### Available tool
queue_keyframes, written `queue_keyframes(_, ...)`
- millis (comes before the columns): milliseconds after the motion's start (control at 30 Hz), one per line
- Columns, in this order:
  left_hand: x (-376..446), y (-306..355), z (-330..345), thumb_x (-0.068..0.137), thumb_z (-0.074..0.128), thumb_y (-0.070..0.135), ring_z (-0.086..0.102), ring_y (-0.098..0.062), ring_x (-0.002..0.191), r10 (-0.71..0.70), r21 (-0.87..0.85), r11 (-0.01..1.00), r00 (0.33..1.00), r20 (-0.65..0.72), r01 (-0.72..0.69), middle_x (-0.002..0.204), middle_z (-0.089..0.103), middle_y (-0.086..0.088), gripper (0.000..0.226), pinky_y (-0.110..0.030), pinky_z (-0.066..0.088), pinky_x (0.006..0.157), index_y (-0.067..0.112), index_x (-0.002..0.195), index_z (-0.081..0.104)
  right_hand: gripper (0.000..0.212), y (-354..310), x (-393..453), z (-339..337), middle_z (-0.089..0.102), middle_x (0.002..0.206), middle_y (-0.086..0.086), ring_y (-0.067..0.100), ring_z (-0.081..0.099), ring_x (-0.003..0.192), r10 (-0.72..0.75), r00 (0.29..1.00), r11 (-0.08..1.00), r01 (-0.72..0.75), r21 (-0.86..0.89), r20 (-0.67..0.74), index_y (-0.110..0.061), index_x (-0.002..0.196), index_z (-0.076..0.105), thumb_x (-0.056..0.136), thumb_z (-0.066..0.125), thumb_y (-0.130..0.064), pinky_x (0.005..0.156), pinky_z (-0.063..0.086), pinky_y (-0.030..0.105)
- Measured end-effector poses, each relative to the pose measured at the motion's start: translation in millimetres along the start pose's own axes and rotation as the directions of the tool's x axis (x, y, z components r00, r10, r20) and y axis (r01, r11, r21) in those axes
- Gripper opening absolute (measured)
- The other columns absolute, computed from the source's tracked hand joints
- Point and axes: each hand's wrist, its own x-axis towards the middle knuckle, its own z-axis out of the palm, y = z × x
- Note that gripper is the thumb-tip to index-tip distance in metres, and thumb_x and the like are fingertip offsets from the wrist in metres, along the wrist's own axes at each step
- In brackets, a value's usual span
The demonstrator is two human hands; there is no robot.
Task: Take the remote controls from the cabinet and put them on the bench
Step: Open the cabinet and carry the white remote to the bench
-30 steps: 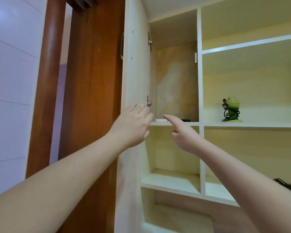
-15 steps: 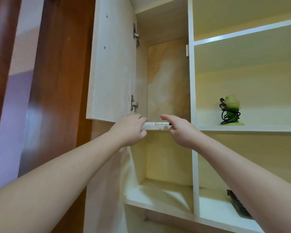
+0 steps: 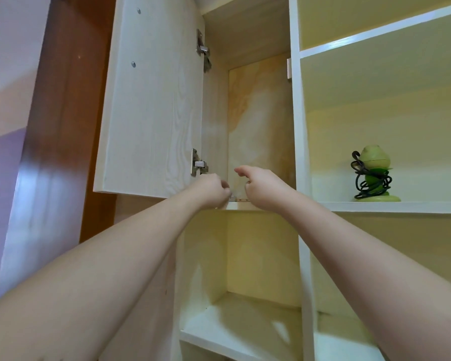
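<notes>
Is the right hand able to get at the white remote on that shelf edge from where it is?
Probably yes. The cabinet door is swung open, and the right hand already sits at the shelf lip beside the white remote, with nothing between them. The left hand crowds the remote's other end.

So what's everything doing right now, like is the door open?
Cabinet door: swung open.
White remote: lying flat on the shelf edge, between both hands.
Left hand: curled at the remote's end.
Right hand: curled beside it.
Green figure: upright, wrapped in black cord.
</notes>
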Motion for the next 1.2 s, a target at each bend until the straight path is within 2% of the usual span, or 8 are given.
queue_keyframes(100,3.8,7.5,2.0,0.093,0.039,0.022,0.048,-0.030,0.073,-0.045,0.068,0.997,0.998,0.038,0.042,0.081,0.056,-0.014,0.024,-0.030,0.031,0.050,0.010,0.082,0.057,0.058,3.3,5.8,3.2,0.041,0.150,0.003,0.022,0.044,0.131,0.019,1.000,0.999,-0.020,0.048,0.016,-0.020,0.146,0.035,0.092,0.029,0.000,0.100,0.045,0.033)
queue_keyframes(200,6.8,10.3,6.1,0.094,0.038,0.027,0.047,-0.029,0.070,-0.095,0.041,0.995,0.994,0.060,0.092,0.078,0.051,-0.012,0.030,-0.030,0.030,0.050,0.010,0.071,0.048,0.056,7.4,7.9,3.9,0.045,0.147,0.003,0.021,0.049,0.126,0.054,0.998,0.988,-0.053,0.143,-0.008,-0.020,0.145,0.038,0.092,0.028,-0.002,0.093,0.047,0.029)
queue_keyframes(300,7.1,11.7,8.5,0.091,0.046,0.039,0.061,-0.030,0.092,-0.124,-0.016,0.992,0.988,0.089,0.126,0.092,0.065,-0.010,0.035,-0.032,0.049,0.072,0.011,0.092,0.068,0.056,11.6,8.8,1.4,0.047,0.144,0.001,0.019,0.051,0.122,0.088,0.996,0.970,-0.080,0.229,-0.027,-0.020,0.143,0.040,0.092,0.026,-0.002,0.088,0.045,0.026)
queue_keyframes(467,5.5,12.0,7.5,0.088,0.058,0.047,0.062,-0.026,0.105,-0.151,-0.035,0.987,0.985,0.079,0.154,0.110,0.069,-0.008,0.044,-0.037,0.052,0.091,0.013,0.114,0.068,0.056,15.9,6.7,-0.8,0.049,0.141,-0.001,0.018,0.055,0.105,0.104,0.994,0.948,-0.091,0.304,-0.025,-0.021,0.142,0.041,0.092,0.026,-0.002,0.078,0.048,0.027)
queue_keyframes(700,-0.8,20.2,0.4,0.086,0.063,0.038,0.064,-0.026,0.084,-0.159,0.022,0.987,0.987,0.024,0.159,0.090,0.069,-0.009,0.035,-0.031,0.051,0.067,0.005,0.096,0.069,0.057,16.4,5.0,-0.3,0.050,0.140,-0.001,0.017,0.055,0.106,0.098,0.995,0.949,-0.085,0.302,-0.025,-0.022,0.142,0.041,0.091,0.026,-0.002,0.077,0.046,0.026)
queue_keyframes(900,-14.8,15.8,-17.2,0.079,0.072,0.041,0.054,-0.022,0.089,-0.132,0.007,0.991,0.986,-0.098,0.134,0.106,0.059,-0.009,0.059,-0.035,0.052,0.088,0.000,0.120,0.061,0.054,13.4,7.2,3.3,0.051,0.140,-0.001,0.018,0.053,0.116,0.095,0.995,0.952,-0.087,0.294,-0.013,-0.021,0.142,0.042,0.094,0.026,-0.003,0.083,0.044,0.024)
queue_keyframes(1067,-30.4,8.4,-33.3,0.080,0.065,0.030,0.058,-0.025,0.071,-0.083,-0.032,0.996,0.981,-0.173,0.079,0.096,0.067,-0.010,0.026,-0.038,0.055,0.074,0.009,0.095,0.061,0.056,10.2,7.1,3.7,0.051,0.140,0.002,0.020,0.052,0.120,0.097,0.995,0.946,-0.093,0.310,0.001,-0.019,0.142,0.041,0.092,0.026,-0.001,0.088,0.047,0.027)
queue_keyframes(1200,-47.7,3.5,-46.4,0.085,0.059,0.027,0.066,-0.027,0.079,-0.049,-0.061,0.998,0.966,-0.255,0.034,0.091,0.068,-0.007,0.023,-0.034,0.055,0.072,0.010,0.100,0.062,0.061,13.3,6.0,-0.3,0.052,0.137,0.003,0.020,0.053,0.118,0.121,0.993,0.921,-0.115,0.373,0.007,-0.021,0.139,0.044,0.087,0.024,0.003,0.070,0.045,0.025)
